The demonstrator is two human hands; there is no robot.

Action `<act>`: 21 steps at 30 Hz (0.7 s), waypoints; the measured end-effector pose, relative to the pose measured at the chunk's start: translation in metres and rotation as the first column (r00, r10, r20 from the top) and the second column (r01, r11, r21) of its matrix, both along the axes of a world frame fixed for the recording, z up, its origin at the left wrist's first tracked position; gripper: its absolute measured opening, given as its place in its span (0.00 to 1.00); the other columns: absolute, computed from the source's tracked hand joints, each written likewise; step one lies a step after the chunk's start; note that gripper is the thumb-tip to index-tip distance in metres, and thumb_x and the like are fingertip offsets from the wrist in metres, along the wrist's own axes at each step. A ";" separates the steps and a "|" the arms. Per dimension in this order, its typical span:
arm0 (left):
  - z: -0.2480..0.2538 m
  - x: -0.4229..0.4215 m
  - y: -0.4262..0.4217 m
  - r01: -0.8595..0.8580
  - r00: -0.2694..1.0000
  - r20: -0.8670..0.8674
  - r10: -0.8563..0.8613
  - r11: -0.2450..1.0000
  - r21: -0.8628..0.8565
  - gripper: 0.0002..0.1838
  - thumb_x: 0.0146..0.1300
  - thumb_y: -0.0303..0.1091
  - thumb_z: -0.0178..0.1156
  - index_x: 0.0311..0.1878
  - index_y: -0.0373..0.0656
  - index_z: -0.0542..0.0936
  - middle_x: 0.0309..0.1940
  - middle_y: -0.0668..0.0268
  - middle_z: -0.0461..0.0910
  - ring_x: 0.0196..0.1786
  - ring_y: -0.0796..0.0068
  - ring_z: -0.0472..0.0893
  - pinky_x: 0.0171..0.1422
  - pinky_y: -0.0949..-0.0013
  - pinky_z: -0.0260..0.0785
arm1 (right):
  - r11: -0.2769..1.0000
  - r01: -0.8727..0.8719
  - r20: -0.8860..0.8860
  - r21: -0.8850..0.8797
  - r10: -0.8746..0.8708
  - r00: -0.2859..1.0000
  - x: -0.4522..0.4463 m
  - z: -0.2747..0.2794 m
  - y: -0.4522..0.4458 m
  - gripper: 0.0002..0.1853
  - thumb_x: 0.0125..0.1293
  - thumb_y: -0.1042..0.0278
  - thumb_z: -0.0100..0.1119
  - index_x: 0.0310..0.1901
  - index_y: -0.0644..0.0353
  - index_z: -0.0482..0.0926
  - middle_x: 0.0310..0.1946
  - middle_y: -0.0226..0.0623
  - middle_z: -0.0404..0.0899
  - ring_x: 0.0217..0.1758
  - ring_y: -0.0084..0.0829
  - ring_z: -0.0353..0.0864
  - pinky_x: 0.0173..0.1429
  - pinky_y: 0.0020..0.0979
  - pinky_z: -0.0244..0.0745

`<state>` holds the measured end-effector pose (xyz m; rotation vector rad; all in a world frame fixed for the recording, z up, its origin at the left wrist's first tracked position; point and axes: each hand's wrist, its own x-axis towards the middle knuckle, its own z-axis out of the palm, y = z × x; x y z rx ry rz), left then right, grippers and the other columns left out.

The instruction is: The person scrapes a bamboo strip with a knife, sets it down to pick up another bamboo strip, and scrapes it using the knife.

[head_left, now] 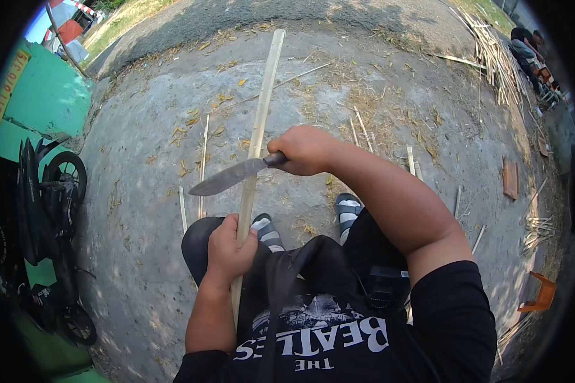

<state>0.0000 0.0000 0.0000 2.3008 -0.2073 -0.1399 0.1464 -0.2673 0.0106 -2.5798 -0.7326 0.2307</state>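
A long, pale bamboo strip runs from beside my body out over the ground. My left hand is closed round its lower part, above my knee. In my right hand is the dark handle of a large knife, the fingers wrapped tight round it. The broad blade points left and lies across the strip, a short way beyond my left hand. Whether the edge is cutting into the bamboo I cannot tell.
Thin bamboo pieces lie on the concrete ground around my sandalled feet. A big pile of bamboo strips is at the far right, where another person sits. Motorcycles stand along the left by a green wall. An orange-brown stool is at right.
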 end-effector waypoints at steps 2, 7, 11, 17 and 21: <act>-0.001 -0.001 0.001 0.006 1.000 0.028 -0.005 0.999 -0.042 0.08 0.65 0.29 0.65 0.42 0.34 0.79 0.25 0.66 0.80 0.28 0.75 0.78 0.37 0.68 0.72 | 0.971 0.225 -0.004 0.078 -0.226 0.974 0.016 -0.006 -0.015 0.17 0.72 0.47 0.64 0.43 0.54 0.86 0.37 0.46 0.88 0.46 0.49 0.88 0.49 0.49 0.81; -0.001 0.003 0.000 0.011 0.998 0.054 -0.008 0.998 -0.058 0.08 0.65 0.28 0.65 0.42 0.35 0.78 0.26 0.66 0.79 0.29 0.78 0.76 0.36 0.70 0.70 | 0.922 0.372 -0.077 0.107 -0.365 0.928 0.028 -0.015 -0.037 0.16 0.72 0.47 0.63 0.45 0.50 0.88 0.35 0.44 0.88 0.44 0.50 0.88 0.48 0.49 0.81; -0.002 0.004 -0.001 -0.015 1.000 -0.015 0.014 0.993 -0.113 0.08 0.65 0.28 0.65 0.42 0.36 0.78 0.26 0.69 0.77 0.28 0.81 0.74 0.35 0.71 0.68 | 0.990 -0.138 -0.048 -0.018 0.137 0.989 -0.004 -0.005 0.002 0.15 0.71 0.48 0.65 0.43 0.52 0.88 0.35 0.44 0.88 0.44 0.50 0.88 0.47 0.50 0.81; 0.000 0.000 0.003 -0.002 1.000 0.005 0.003 0.994 -0.108 0.08 0.65 0.28 0.65 0.42 0.36 0.77 0.24 0.70 0.76 0.28 0.80 0.73 0.34 0.71 0.67 | 0.911 0.392 -0.119 0.128 -0.378 0.918 0.030 -0.017 -0.030 0.17 0.73 0.48 0.64 0.43 0.53 0.88 0.37 0.45 0.88 0.43 0.49 0.88 0.47 0.48 0.81; 0.000 0.000 0.003 0.008 1.000 0.028 -0.007 0.998 -0.057 0.08 0.64 0.28 0.65 0.42 0.35 0.77 0.24 0.68 0.77 0.28 0.78 0.75 0.35 0.69 0.69 | 0.913 0.391 -0.132 0.120 -0.375 0.917 0.027 -0.018 -0.042 0.17 0.73 0.48 0.64 0.45 0.53 0.89 0.37 0.46 0.88 0.44 0.50 0.88 0.49 0.49 0.81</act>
